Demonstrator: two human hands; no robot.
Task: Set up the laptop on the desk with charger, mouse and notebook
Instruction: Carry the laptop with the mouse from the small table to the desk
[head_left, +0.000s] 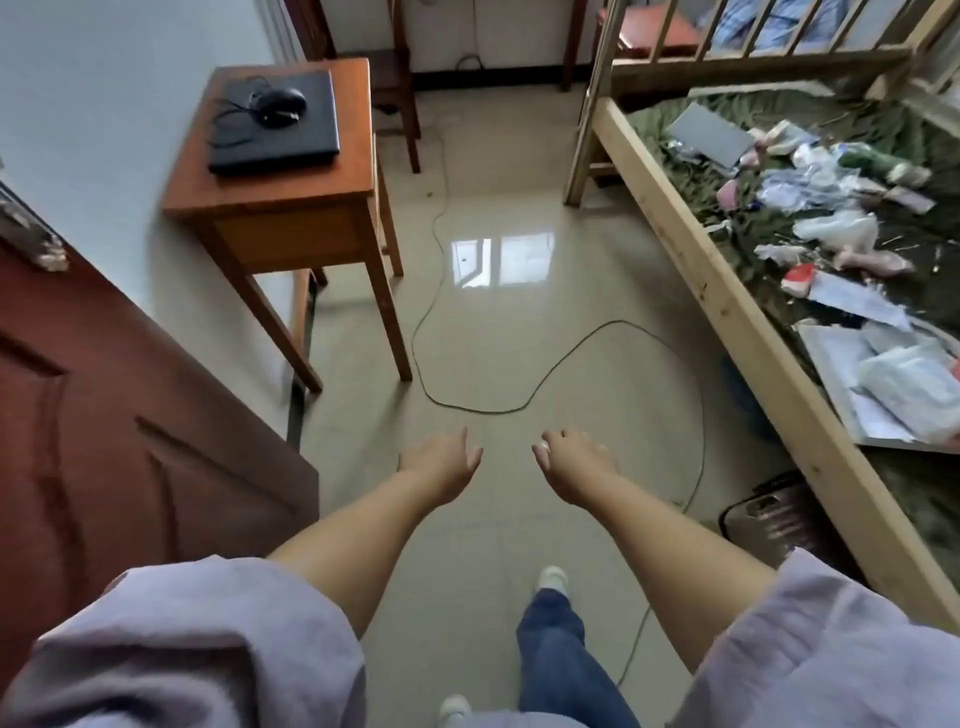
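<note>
A closed black laptop (291, 130) lies on a small brown wooden desk (291, 192) at the upper left, by the wall. A black wired mouse (280, 104) with its coiled cable rests on the laptop's lid. My left hand (441, 467) and my right hand (571, 465) hang out in front of me over the tiled floor, well short of the desk. Both hold nothing; the left has its fingers loosely apart, the right has its fingers curled. I see no charger or notebook that I can name for certain.
A thin green cable (519, 405) loops across the floor between me and the desk. A wooden bed frame (727, 312) at the right carries a grey flat item (709, 132), papers and plastic bags. A brown door (104, 389) stands at the left. A dark box (769, 514) sits by the bed.
</note>
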